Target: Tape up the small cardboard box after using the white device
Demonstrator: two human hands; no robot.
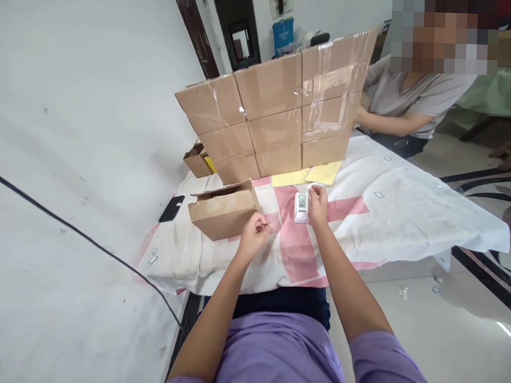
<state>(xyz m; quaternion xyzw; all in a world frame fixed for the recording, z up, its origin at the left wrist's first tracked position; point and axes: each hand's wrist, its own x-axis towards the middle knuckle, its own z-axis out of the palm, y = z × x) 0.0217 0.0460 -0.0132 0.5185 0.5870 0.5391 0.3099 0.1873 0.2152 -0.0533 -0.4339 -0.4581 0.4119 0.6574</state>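
My right hand (317, 206) rests on a small white device with a screen (301, 207) that lies on the white and pink cloth of the table (384, 218), fingers curled over its right side. My left hand (254, 231) hovers just right of an open cardboard box (223, 210) lying on its side, fingers curled loosely together; whether they hold anything is unclear.
A wall of stacked taped cardboard boxes (279, 117) stands at the table's far side, yellow sheets (308, 175) at its foot. A black phone (171, 208) lies at the left edge. Another person in a grey shirt (413, 99) sits beyond the boxes. A black cable (90, 241) crosses the left wall.
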